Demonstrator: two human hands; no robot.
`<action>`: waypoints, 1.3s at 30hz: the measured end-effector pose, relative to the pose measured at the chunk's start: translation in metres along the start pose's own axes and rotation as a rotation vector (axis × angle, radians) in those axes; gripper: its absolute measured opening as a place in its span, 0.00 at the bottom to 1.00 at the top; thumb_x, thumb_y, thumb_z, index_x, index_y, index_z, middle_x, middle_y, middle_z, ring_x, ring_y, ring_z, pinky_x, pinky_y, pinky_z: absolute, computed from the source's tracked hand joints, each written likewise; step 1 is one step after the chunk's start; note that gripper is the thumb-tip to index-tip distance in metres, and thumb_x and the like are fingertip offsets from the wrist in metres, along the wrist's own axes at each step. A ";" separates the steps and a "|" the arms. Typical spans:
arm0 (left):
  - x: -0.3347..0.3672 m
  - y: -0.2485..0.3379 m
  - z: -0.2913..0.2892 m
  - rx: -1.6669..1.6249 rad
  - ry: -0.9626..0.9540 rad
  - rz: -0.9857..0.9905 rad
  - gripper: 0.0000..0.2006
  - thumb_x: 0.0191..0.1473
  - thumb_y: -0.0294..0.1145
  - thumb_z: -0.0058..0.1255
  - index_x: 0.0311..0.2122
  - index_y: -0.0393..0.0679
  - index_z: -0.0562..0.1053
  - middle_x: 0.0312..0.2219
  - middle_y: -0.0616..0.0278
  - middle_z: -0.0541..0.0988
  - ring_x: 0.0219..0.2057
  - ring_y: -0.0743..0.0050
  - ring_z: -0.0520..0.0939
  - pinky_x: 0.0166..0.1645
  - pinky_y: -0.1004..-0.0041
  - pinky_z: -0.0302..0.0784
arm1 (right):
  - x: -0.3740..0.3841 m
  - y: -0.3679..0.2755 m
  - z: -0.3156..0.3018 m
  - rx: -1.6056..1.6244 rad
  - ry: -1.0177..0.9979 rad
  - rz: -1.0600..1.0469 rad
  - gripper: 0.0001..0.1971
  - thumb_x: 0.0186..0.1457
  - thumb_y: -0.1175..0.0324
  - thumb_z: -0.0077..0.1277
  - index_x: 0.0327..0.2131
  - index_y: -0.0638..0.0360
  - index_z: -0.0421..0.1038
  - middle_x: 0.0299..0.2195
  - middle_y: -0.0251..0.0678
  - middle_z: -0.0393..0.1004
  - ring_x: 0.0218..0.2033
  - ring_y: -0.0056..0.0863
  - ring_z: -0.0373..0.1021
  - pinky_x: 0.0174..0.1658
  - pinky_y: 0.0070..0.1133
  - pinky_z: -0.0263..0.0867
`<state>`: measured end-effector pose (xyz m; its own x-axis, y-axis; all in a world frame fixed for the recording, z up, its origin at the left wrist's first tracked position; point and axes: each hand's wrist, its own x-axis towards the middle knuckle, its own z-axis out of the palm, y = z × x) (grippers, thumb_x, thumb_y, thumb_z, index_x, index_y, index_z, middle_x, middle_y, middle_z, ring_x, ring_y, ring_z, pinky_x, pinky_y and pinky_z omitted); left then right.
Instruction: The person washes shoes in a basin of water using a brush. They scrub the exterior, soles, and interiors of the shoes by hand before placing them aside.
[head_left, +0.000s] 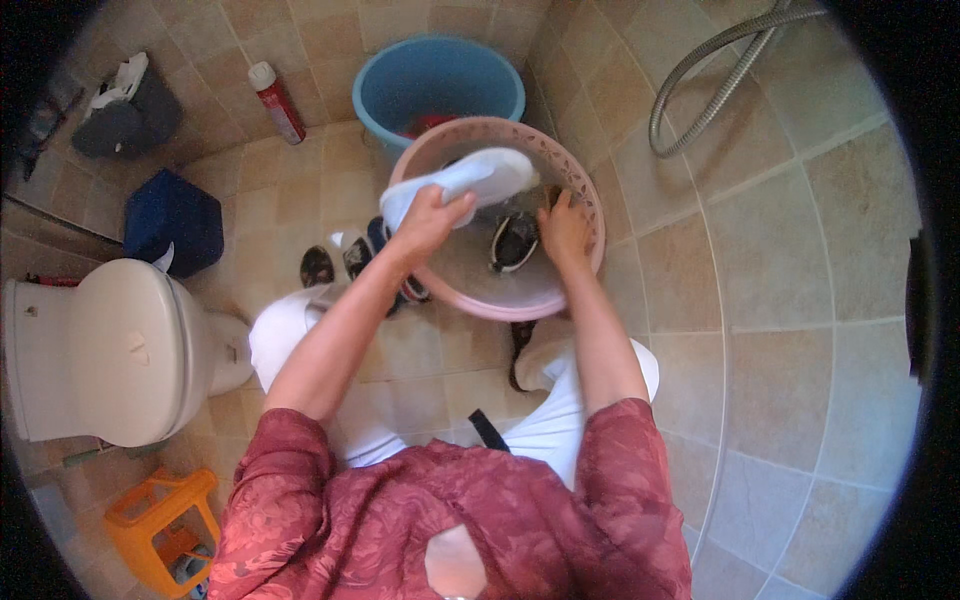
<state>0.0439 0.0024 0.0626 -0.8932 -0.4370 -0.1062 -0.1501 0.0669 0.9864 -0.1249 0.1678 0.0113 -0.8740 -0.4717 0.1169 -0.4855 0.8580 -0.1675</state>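
Note:
My left hand (430, 220) grips a white shoe (485, 178) and holds it tilted over the left part of a pink basin (478, 304). The shoe's pale sole edge is slightly blurred. Inside the right wall of the basin, my right hand (568, 232) is closed, its fingers curled at a small dark thing that I cannot make out. Just left of that hand, a black shoe with a pale rim (515, 242) lies in the basin, in what looks like cloudy water.
A blue tub (440, 62) with something red inside stands behind the basin. Several dark shoes (358, 258) lie left of it. Further left are a toilet (135, 350), a dark blue bin (172, 222), a red spray can (278, 105) and an orange stool (160, 510). A metal hose (690, 75) hangs at right.

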 end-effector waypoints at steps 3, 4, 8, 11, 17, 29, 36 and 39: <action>0.008 -0.011 0.002 -0.228 -0.045 0.034 0.21 0.52 0.43 0.49 0.45 0.36 0.68 0.36 0.64 0.75 0.37 0.77 0.73 0.42 0.74 0.67 | 0.006 0.009 0.013 0.047 -0.117 0.043 0.29 0.49 0.59 0.51 0.52 0.64 0.56 0.46 0.62 0.61 0.40 0.56 0.67 0.44 0.39 0.64; 0.007 -0.007 0.003 -0.228 -0.046 0.032 0.21 0.52 0.43 0.49 0.45 0.36 0.68 0.36 0.64 0.75 0.37 0.77 0.73 0.42 0.74 0.67 | 0.005 0.007 0.009 0.097 -0.234 0.083 0.27 0.49 0.59 0.50 0.51 0.62 0.58 0.46 0.60 0.63 0.41 0.53 0.67 0.43 0.37 0.64; 0.007 0.019 0.008 -0.687 -0.114 0.014 0.26 0.56 0.49 0.41 0.50 0.38 0.64 0.43 0.60 0.72 0.45 0.72 0.72 0.49 0.71 0.65 | 0.017 -0.005 -0.023 0.418 -0.091 0.156 0.25 0.48 0.58 0.51 0.45 0.67 0.65 0.37 0.51 0.73 0.40 0.42 0.70 0.43 0.33 0.64; 0.006 0.028 0.006 -0.933 -0.183 0.022 0.28 0.57 0.54 0.31 0.52 0.39 0.63 0.45 0.59 0.71 0.49 0.70 0.69 0.53 0.70 0.61 | 0.009 -0.049 -0.068 0.882 0.152 0.031 0.25 0.48 0.56 0.51 0.46 0.63 0.66 0.41 0.52 0.70 0.43 0.42 0.68 0.45 0.32 0.62; 0.006 0.024 0.022 -1.121 -0.232 -0.037 0.36 0.56 0.62 0.20 0.53 0.39 0.61 0.49 0.57 0.68 0.52 0.67 0.67 0.57 0.67 0.58 | -0.035 -0.086 -0.068 0.523 0.159 -0.183 0.30 0.49 0.47 0.45 0.52 0.54 0.61 0.40 0.54 0.65 0.41 0.49 0.66 0.44 0.36 0.62; 0.009 0.017 0.032 -1.107 -0.280 -0.045 0.38 0.55 0.65 0.17 0.55 0.40 0.58 0.50 0.57 0.66 0.53 0.68 0.65 0.57 0.67 0.58 | -0.028 -0.079 -0.063 0.370 0.197 -0.152 0.28 0.51 0.47 0.42 0.52 0.53 0.60 0.36 0.53 0.64 0.31 0.51 0.69 0.33 0.39 0.65; 0.006 0.015 0.023 -1.084 -0.253 0.014 0.39 0.53 0.66 0.17 0.56 0.41 0.56 0.52 0.56 0.65 0.54 0.65 0.65 0.59 0.66 0.55 | -0.042 -0.087 -0.051 0.377 0.411 -0.499 0.28 0.49 0.51 0.47 0.53 0.50 0.60 0.40 0.51 0.65 0.34 0.47 0.69 0.32 0.35 0.68; 0.004 0.021 0.024 -1.085 -0.226 -0.017 0.40 0.53 0.66 0.21 0.56 0.37 0.56 0.52 0.53 0.65 0.53 0.62 0.66 0.59 0.65 0.55 | -0.015 -0.059 -0.055 0.275 0.282 -0.221 0.28 0.51 0.50 0.45 0.54 0.50 0.59 0.43 0.55 0.64 0.37 0.50 0.68 0.33 0.38 0.67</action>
<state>0.0269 0.0233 0.0801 -0.9680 -0.2487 -0.0323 0.1887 -0.8073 0.5592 -0.0823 0.1358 0.0736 -0.7274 -0.5307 0.4350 -0.6805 0.6394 -0.3579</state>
